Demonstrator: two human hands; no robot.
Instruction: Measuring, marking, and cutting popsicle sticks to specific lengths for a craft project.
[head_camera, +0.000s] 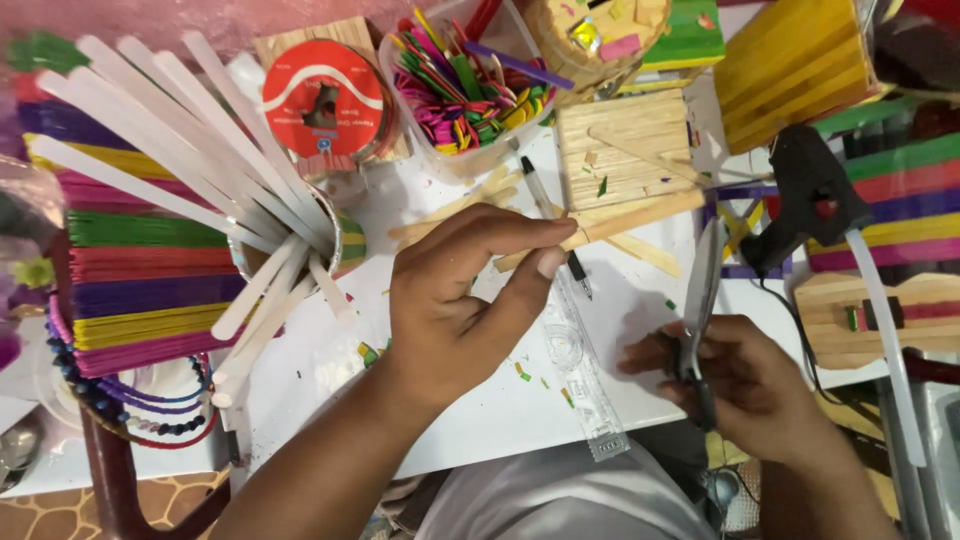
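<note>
My left fingers (520, 235) were pinched shut on a plain wooden stick (610, 228), thumb under, held just above the white table (480, 410). My right hand (745, 385) was closed through the handles of the scissors (703, 300), blades near the stick's far end but apart from it. To cut well, I judged the stick needed holding level and firm, with the blades square across it. The stick looked pale, flat and long, crossing a pen (555, 225) and pointing toward a block of glued sticks (625, 150). A clear ruler (585, 370) lay between my hands.
</note>
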